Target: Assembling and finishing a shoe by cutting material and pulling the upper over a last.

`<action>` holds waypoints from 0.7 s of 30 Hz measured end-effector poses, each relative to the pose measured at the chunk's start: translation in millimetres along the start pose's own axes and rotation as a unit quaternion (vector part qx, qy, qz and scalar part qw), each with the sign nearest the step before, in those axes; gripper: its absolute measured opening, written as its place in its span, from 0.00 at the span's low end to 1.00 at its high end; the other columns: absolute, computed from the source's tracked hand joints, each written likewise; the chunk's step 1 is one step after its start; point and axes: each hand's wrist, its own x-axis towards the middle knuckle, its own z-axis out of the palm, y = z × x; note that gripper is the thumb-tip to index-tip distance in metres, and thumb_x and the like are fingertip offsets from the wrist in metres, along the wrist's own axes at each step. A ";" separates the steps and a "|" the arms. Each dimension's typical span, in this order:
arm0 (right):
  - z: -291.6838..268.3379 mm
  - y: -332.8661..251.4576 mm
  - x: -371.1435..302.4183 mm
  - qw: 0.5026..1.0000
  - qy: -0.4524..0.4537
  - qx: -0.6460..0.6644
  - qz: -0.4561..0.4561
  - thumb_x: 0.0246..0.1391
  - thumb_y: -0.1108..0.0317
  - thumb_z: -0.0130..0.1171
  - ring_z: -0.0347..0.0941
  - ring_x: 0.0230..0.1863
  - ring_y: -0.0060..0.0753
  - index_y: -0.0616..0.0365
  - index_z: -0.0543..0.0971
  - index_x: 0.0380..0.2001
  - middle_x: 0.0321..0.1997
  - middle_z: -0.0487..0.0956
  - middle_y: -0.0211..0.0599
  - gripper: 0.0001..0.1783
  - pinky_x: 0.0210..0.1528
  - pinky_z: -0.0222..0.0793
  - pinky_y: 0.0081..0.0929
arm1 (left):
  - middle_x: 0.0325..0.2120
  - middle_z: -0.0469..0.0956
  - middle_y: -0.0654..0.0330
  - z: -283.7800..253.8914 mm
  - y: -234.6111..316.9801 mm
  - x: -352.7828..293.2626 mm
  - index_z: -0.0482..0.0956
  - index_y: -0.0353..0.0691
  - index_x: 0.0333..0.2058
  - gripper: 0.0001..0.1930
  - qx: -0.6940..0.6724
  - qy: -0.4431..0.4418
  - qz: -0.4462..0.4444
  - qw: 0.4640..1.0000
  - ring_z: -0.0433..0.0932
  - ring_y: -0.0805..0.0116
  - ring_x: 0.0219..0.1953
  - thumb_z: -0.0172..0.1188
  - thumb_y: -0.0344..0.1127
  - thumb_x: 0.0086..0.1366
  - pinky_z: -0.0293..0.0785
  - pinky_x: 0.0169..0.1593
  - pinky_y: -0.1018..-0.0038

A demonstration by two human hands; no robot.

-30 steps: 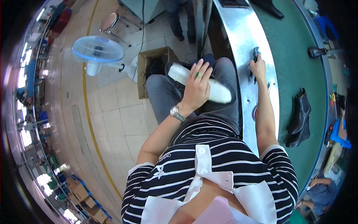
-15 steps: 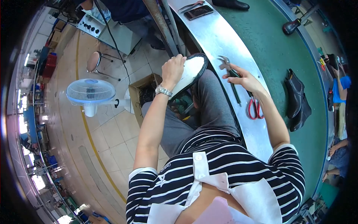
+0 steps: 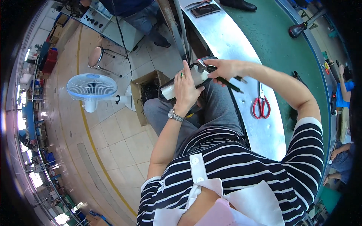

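A black shoe with a white underside point(image 3: 168, 91) lies bottom up across my lap. My left hand point(image 3: 184, 92) is closed over it, index finger stretched along the underside and thumb out to the side. In my right hand point(image 3: 222, 70) are pliers with dark handles point(image 3: 233, 86). Their metal jaws are at the shoe's far end, against its dark rim; whether they grip the edge I cannot tell. Red-handled scissors point(image 3: 261, 107) lie on the metal bench strip point(image 3: 235, 41) to the right of my legs.
A phone point(image 3: 205, 10) lies at the strip's far end. On the green table point(image 3: 260, 30) are a dark shoe point(image 3: 241, 4) and a tool with a dark rounded handle point(image 3: 298, 29). An open cardboard box point(image 3: 142, 117), a fan point(image 3: 91, 86) and a stool point(image 3: 95, 56) stand at left.
The pliers have moved left from over the bench strip to the shoe's end. My left hand has shifted down over the underside, and the shoe has turned and dropped nearer my lap.
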 end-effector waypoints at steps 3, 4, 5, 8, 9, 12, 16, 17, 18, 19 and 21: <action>23.0 43.7 0.1 0.980 0.115 -0.082 -0.141 0.61 0.69 0.52 0.70 0.21 0.25 0.51 0.51 0.68 0.23 0.72 0.34 0.35 0.25 0.72 0.26 | 0.53 0.69 0.43 8.7 2.2 -3.0 0.53 0.26 0.63 0.52 0.004 0.034 0.031 0.999 0.65 0.49 0.58 0.74 0.33 0.41 0.57 0.63 0.60; 32.7 55.1 -0.4 0.966 0.160 -0.118 -0.163 0.61 0.69 0.52 0.70 0.19 0.25 0.52 0.51 0.68 0.21 0.72 0.34 0.35 0.24 0.71 0.27 | 0.54 0.69 0.45 10.6 2.6 -5.6 0.57 0.27 0.61 0.49 0.017 0.053 0.057 0.997 0.65 0.50 0.58 0.74 0.32 0.41 0.58 0.63 0.60; 36.0 67.1 1.6 0.942 0.203 -0.152 -0.219 0.60 0.70 0.52 0.71 0.17 0.35 0.54 0.52 0.67 0.20 0.74 0.41 0.35 0.24 0.69 0.33 | 0.54 0.69 0.45 13.1 3.8 -5.9 0.57 0.27 0.61 0.49 0.014 0.053 0.054 0.997 0.65 0.50 0.58 0.74 0.32 0.41 0.58 0.63 0.60; 46.1 59.5 -11.3 0.941 0.222 -0.189 -0.174 0.58 0.69 0.53 0.72 0.27 0.66 0.60 0.57 0.63 0.27 0.77 0.60 0.32 0.32 0.67 0.50 | 0.51 0.73 0.48 12.8 2.5 -11.9 0.65 0.30 0.57 0.44 0.011 0.089 0.074 0.993 0.68 0.52 0.57 0.75 0.33 0.39 0.61 0.61 0.61; 46.8 59.4 -11.3 0.941 0.220 -0.191 -0.173 0.58 0.69 0.53 0.72 0.27 0.66 0.60 0.57 0.63 0.27 0.77 0.60 0.32 0.32 0.67 0.50 | 0.52 0.72 0.48 12.6 2.1 -12.7 0.66 0.30 0.57 0.44 0.008 0.095 0.075 0.993 0.68 0.52 0.57 0.75 0.33 0.38 0.62 0.61 0.61; 45.2 61.7 -10.2 0.932 0.221 -0.234 -0.165 0.58 0.68 0.53 0.73 0.28 0.65 0.60 0.56 0.64 0.24 0.77 0.58 0.33 0.32 0.66 0.52 | 0.53 0.72 0.48 15.4 -1.5 -15.1 0.68 0.30 0.56 0.42 0.010 0.111 0.088 0.990 0.69 0.52 0.57 0.74 0.34 0.38 0.64 0.60 0.61; 38.9 62.6 -17.4 0.858 0.246 -0.417 -0.172 0.56 0.69 0.54 0.75 0.28 0.62 0.58 0.55 0.65 0.24 0.77 0.56 0.35 0.32 0.68 0.50 | 0.54 0.72 0.48 18.0 -6.8 -19.3 0.69 0.31 0.55 0.40 0.052 0.118 0.148 0.980 0.69 0.51 0.56 0.73 0.37 0.41 0.64 0.60 0.60; 37.4 57.2 -20.9 0.817 0.245 -0.507 -0.126 0.56 0.68 0.55 0.76 0.29 0.61 0.56 0.54 0.65 0.24 0.78 0.55 0.35 0.33 0.70 0.50 | 0.53 0.71 0.45 17.3 -8.8 -18.3 0.69 0.29 0.55 0.39 0.080 0.109 0.168 0.977 0.70 0.48 0.55 0.71 0.39 0.43 0.64 0.60 0.59; 33.5 49.5 -23.4 0.813 0.242 -0.514 -0.127 0.56 0.68 0.55 0.76 0.29 0.61 0.56 0.54 0.65 0.24 0.78 0.55 0.35 0.33 0.70 0.50 | 0.53 0.71 0.45 19.0 -10.4 -19.6 0.69 0.29 0.55 0.39 0.078 0.115 0.162 0.977 0.70 0.48 0.55 0.71 0.39 0.43 0.64 0.60 0.59; 25.3 37.1 -24.3 0.832 0.203 -0.504 -0.112 0.56 0.69 0.55 0.77 0.29 0.59 0.56 0.56 0.65 0.24 0.78 0.53 0.35 0.33 0.70 0.48 | 0.53 0.71 0.43 20.8 -13.6 -17.2 0.69 0.27 0.55 0.39 0.112 0.116 0.177 0.971 0.70 0.47 0.54 0.70 0.40 0.44 0.65 0.59 0.58; 9.2 8.4 -34.9 0.867 0.131 -0.470 -0.095 0.59 0.72 0.52 0.77 0.25 0.45 0.56 0.55 0.66 0.25 0.79 0.49 0.33 0.32 0.71 0.38 | 0.52 0.70 0.41 23.2 -16.3 -13.2 0.68 0.26 0.54 0.38 0.144 0.125 0.183 0.964 0.70 0.45 0.53 0.69 0.41 0.46 0.65 0.59 0.57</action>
